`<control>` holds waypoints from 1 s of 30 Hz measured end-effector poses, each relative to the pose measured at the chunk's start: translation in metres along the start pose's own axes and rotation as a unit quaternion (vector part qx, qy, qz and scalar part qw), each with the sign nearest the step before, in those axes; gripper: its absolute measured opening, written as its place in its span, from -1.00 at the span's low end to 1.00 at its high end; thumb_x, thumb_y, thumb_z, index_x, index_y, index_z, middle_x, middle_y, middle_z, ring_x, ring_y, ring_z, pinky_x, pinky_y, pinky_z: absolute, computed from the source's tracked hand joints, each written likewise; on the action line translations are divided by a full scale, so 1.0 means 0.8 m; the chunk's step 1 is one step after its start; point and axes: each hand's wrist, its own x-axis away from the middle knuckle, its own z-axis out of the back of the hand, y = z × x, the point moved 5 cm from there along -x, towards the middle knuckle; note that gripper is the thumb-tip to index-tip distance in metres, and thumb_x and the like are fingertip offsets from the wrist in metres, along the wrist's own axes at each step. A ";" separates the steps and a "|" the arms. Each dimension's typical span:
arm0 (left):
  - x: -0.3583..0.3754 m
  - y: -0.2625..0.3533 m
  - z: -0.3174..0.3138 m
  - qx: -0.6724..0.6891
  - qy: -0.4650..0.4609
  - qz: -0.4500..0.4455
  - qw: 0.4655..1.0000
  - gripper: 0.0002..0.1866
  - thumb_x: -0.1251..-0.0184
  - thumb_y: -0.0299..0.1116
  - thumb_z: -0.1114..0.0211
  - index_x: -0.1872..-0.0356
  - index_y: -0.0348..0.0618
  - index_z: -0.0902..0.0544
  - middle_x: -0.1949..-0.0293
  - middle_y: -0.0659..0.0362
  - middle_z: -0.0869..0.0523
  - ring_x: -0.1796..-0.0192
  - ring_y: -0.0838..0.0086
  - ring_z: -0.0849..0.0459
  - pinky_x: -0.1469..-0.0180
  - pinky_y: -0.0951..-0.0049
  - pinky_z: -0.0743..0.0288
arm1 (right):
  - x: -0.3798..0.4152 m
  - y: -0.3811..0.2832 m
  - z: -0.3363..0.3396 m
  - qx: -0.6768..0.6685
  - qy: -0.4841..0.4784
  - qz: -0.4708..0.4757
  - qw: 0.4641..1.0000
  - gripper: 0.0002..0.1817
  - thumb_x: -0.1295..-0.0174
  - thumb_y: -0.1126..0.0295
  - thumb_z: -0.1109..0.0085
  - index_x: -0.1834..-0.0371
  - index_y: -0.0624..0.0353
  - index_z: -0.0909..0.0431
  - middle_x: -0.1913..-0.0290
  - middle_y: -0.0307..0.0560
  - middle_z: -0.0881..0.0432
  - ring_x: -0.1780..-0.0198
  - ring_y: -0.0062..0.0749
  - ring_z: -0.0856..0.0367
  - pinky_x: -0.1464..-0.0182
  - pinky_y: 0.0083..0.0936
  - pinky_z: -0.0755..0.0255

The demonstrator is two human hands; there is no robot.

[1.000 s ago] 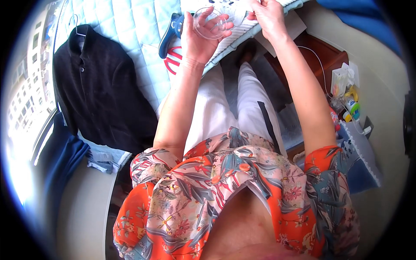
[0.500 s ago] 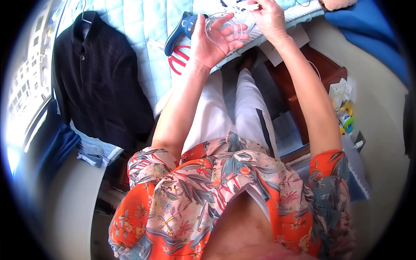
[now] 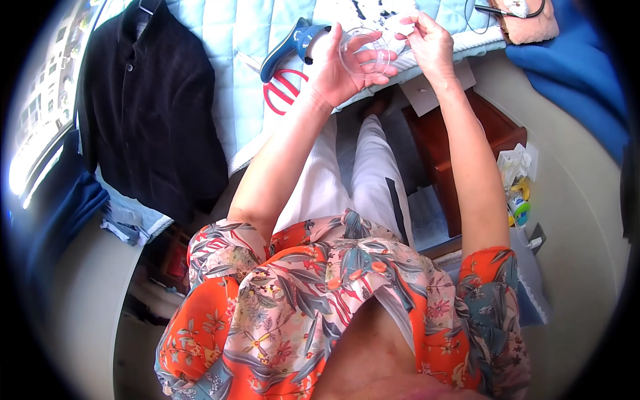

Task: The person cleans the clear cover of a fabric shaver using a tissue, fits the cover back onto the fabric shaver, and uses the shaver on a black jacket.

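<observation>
My left hand (image 3: 347, 72) is palm up with its fingers loosely curled, cradling a clear round plastic cover (image 3: 347, 57). Close to its right, my right hand (image 3: 432, 50) pinches a small white piece (image 3: 405, 30), perhaps tissue, between thumb and fingertips. A blue handheld device (image 3: 283, 53), shaped like a fabric shaver, lies on the quilt just left of my left hand; its round head is partly behind the thumb. Beside it are scissors with red handles (image 3: 279, 93). White paper (image 3: 363, 10) bearing dark bits of fluff lies beyond my hands.
A black jacket (image 3: 153, 113) on a hanger is spread over the light blue quilt (image 3: 230, 87) at left. A peach towel (image 3: 530, 27) with a black cord sits at the far right corner. Below the bed edge stands a reddish-brown wooden cabinet (image 3: 453, 167), bags beside it.
The view has shifted, showing more of the towel and paper. My right hand has lowered slightly beside the cover, still pinching the white piece. My left hand still holds the cover.
</observation>
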 end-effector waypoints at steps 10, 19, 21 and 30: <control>-0.014 -0.003 0.004 -0.008 0.002 0.011 1.000 -0.14 -0.28 0.36 0.15 -0.27 -0.29 -0.28 -0.05 -0.32 -0.51 0.00 -0.08 -0.60 0.03 0.15 -0.54 | 0.011 -0.026 0.011 0.058 -0.001 0.021 0.998 -0.83 -0.10 0.40 -0.28 0.28 0.22 -0.63 0.42 -0.22 -0.68 0.40 -0.67 -0.59 0.29 -0.67 -0.45; -0.018 -0.011 0.005 -0.009 0.010 0.023 1.000 -0.16 -0.33 0.32 0.19 -0.28 -0.32 -0.26 -0.04 -0.33 -0.52 0.02 -0.09 -0.62 0.07 0.15 -0.58 | 0.003 -0.001 0.011 -0.044 0.028 -0.032 0.998 -0.68 -0.15 0.57 -0.22 0.00 0.23 -0.50 0.26 -0.24 -0.60 0.26 -0.70 -0.49 0.18 -0.75 -0.40; -0.016 -0.013 0.007 -0.010 0.014 0.030 0.999 -0.17 -0.33 0.31 0.19 -0.27 -0.33 -0.25 -0.04 -0.33 -0.52 0.02 -0.09 -0.62 0.07 0.15 -0.58 | 0.000 0.012 0.012 -0.027 0.036 -0.031 0.999 -0.68 -0.14 0.57 -0.23 0.01 0.25 -0.50 0.27 -0.23 -0.60 0.27 -0.69 -0.51 0.19 -0.74 -0.41; -0.005 -0.028 0.009 -0.004 0.030 0.057 0.998 -0.18 -0.34 0.30 0.19 -0.27 -0.32 -0.24 -0.03 -0.30 -0.53 0.04 -0.08 -0.62 0.08 0.16 -0.57 | -0.012 0.028 0.021 0.073 0.082 -0.034 0.993 -0.77 -0.16 0.53 -0.22 0.11 0.29 -0.52 0.33 -0.22 -0.62 0.36 -0.66 -0.56 0.28 -0.73 -0.45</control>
